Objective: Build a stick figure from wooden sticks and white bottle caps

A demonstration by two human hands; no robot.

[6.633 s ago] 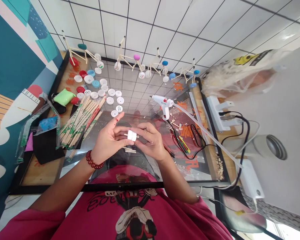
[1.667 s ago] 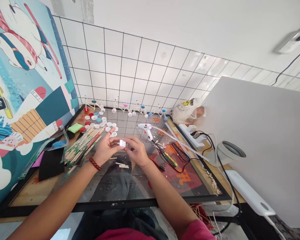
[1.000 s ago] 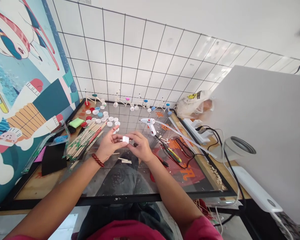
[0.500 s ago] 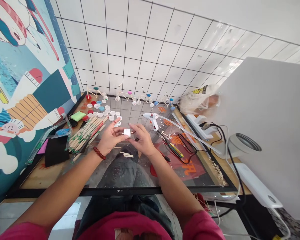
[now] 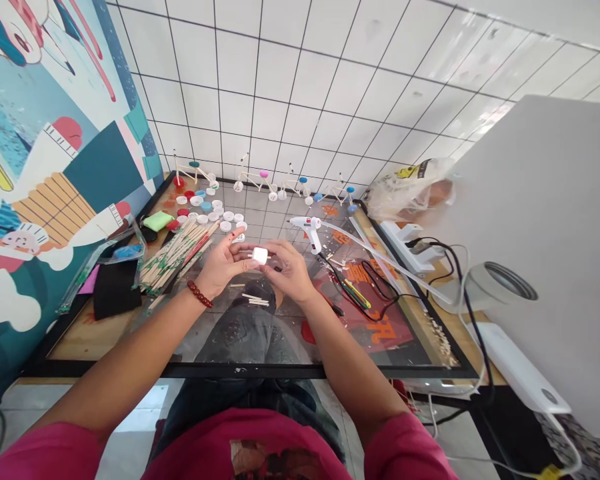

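Note:
Above the middle of the glass-topped table, a small white piece (image 5: 260, 256) that looks like bottle caps put together is held between both hands. A short bit of stick seems to poke out at its side. My left hand (image 5: 225, 265), with a beaded bracelet, pinches it from the left with thumb and fingers. From the right, my right hand (image 5: 289, 272) closes its fingertips on the same piece. Below the hands lie a few short cut sticks (image 5: 256, 300). Behind my left hand are loose white, red and blue bottle caps (image 5: 225, 227).
A white glue gun (image 5: 307, 230) lies right of my hands, its black cable near a yellow cutter (image 5: 357, 293). Wooden sticks (image 5: 177, 257) are piled at left. Small stick-and-cap models (image 5: 250, 177) line the back edge. A power strip (image 5: 407, 247) sits at right.
The white piece has been turned between my fingers, so a squarer face shows and its seam is no longer visible. The camera view has shifted slightly.

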